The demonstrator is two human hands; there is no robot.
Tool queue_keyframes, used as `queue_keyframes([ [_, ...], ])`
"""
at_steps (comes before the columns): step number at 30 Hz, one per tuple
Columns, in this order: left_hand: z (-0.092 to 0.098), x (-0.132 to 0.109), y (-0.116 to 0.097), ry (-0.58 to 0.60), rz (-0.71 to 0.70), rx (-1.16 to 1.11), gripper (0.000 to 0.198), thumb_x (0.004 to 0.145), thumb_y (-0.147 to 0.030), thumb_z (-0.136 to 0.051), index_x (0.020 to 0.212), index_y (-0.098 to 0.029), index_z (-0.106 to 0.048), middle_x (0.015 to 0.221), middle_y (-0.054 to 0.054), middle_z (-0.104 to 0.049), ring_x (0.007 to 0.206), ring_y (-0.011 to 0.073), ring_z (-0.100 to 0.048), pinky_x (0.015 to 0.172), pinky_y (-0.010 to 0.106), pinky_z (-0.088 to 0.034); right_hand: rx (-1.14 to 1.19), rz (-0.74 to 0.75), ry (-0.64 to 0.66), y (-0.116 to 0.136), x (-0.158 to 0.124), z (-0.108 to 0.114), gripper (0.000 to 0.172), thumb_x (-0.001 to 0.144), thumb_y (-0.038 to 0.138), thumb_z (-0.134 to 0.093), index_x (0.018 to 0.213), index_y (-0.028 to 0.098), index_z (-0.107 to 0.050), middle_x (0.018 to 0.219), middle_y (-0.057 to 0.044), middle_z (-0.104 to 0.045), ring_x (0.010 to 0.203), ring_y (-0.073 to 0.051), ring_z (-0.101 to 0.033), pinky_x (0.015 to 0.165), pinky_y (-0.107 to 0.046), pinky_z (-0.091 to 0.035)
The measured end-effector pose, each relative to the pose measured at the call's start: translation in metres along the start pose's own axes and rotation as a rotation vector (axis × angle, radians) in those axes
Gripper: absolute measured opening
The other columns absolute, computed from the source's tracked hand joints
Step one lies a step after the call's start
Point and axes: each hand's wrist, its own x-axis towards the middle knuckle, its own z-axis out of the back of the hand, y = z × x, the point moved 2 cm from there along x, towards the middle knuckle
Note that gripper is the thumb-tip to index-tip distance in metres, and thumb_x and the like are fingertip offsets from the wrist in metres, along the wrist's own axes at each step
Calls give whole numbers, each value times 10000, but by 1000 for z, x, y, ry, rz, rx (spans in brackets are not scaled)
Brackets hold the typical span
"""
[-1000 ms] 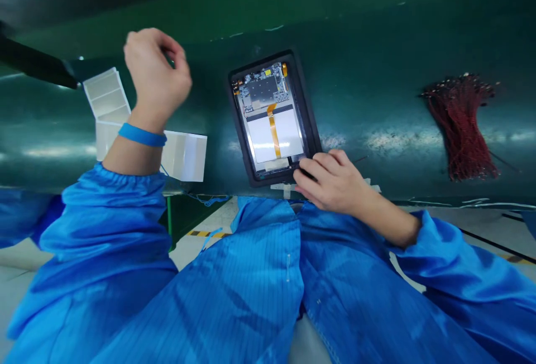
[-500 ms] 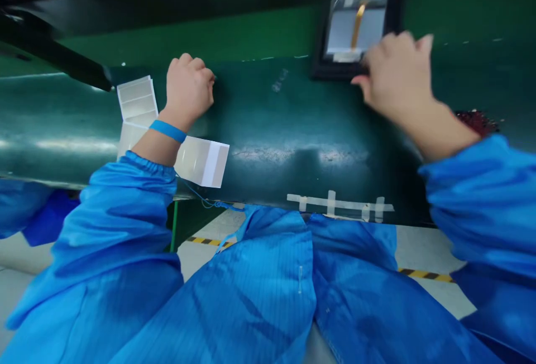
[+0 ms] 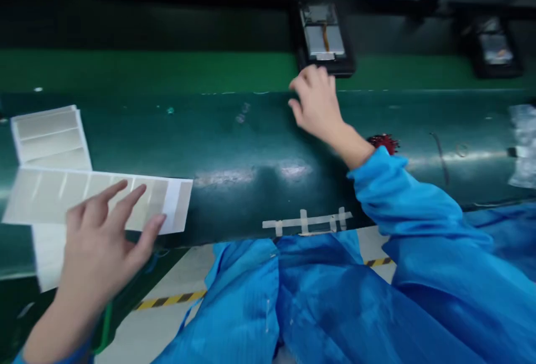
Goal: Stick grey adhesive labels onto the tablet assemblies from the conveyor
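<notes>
My left hand (image 3: 103, 235) is over a fan of pale label sheets (image 3: 50, 188) at the left of the green bench. Its fingers are spread, and nothing shows in them; whether they touch the top sheet I cannot tell. Farther up, my right hand (image 3: 316, 99) is just in front of a black tray (image 3: 345, 67) that carries an opened flat electronic device (image 3: 335, 37) with an orange ribbon cable. The right fingers are loosely bent, thumb apart, and I see nothing between them.
A second black tray (image 3: 479, 62) with a similar device stands at the back right. Dark red small parts (image 3: 383, 142) lie in a heap beside my right forearm. A clear plastic bag (image 3: 523, 146) is at the right edge. Whitish tape strips (image 3: 307, 220) mark the bench's front edge.
My left hand has come down toward me over the label sheets, and its fingers have spread. The right hand is now in front of the tray, not at its corner. The view has shifted right.
</notes>
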Motion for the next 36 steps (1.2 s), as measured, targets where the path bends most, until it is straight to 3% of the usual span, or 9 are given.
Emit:
queue_keyframes([
  [3,-16,-32,-12,67,79,5,850,930,-646,-605,1705,-495,-290,1763,-6,-316,1481,544,-453,1143,774,-392,-23,-296,-109,-59,27,9,250,1038,337,-539,1240,194,-577,1338,-212,-521,1272,-425,-469,997,-628,-424],
  [5,-33,-38,-13,51,98,-9,868,935,-629,-618,1717,-446,-288,1733,47,-383,1451,528,-493,1127,745,-432,35,-278,-104,-55,44,10,239,1046,341,-516,1229,202,-582,1335,-209,-525,1283,-423,-468,1017,-632,-424],
  [11,-45,-43,-4,-109,127,-57,485,989,-445,-638,1407,-199,-668,1352,144,-717,1194,358,-670,1032,522,-572,477,227,238,121,34,-13,153,995,277,-571,1104,195,-640,1202,-145,-665,1169,-352,-564,1021,-566,-466],
  [16,-26,-51,-13,-211,257,-155,344,1051,-326,-556,1311,-178,-728,1282,117,-754,1179,265,-711,1053,414,-577,950,216,378,216,26,-24,493,988,329,-598,1436,150,-495,1193,-123,-693,1098,-284,-619,1015,-483,-516],
  [22,-15,-72,-18,-402,474,-269,394,1086,-455,-541,1263,-177,-756,1189,95,-781,1076,222,-747,965,334,-602,907,342,282,250,43,-26,572,869,137,-651,1426,225,-557,1288,-125,-610,1204,-310,-575,1091,-511,-480],
  [25,-12,-79,-13,-485,538,-329,402,1076,-499,-571,1248,-178,-742,1180,96,-769,1066,218,-742,977,335,-605,983,383,270,258,50,-27,393,885,188,-670,1276,215,-642,1233,-109,-610,1126,-274,-582,1017,-441,-500],
  [29,-14,-84,-4,-581,475,-498,422,1055,-537,-607,1357,-242,-628,1210,97,-745,1080,216,-738,981,358,-609,1186,392,345,270,56,-33,151,919,306,-667,1032,205,-663,864,9,-601,764,-163,-512,764,-315,-439],
  [33,-18,-88,0,-640,371,-591,621,930,-606,-761,1421,-287,-554,1313,106,-696,1031,210,-730,890,342,-629,1296,322,386,278,54,-37,326,967,489,-625,797,214,-581,697,41,-472,684,-136,-429,670,-287,-348],
  [36,-20,-91,1,-657,500,-490,438,931,-538,-779,1216,-213,-706,1123,84,-744,949,195,-734,862,322,-627,1288,330,382,280,50,-34,293,963,517,-634,924,228,-616,730,43,-499,680,-137,-435,675,-287,-367],
])
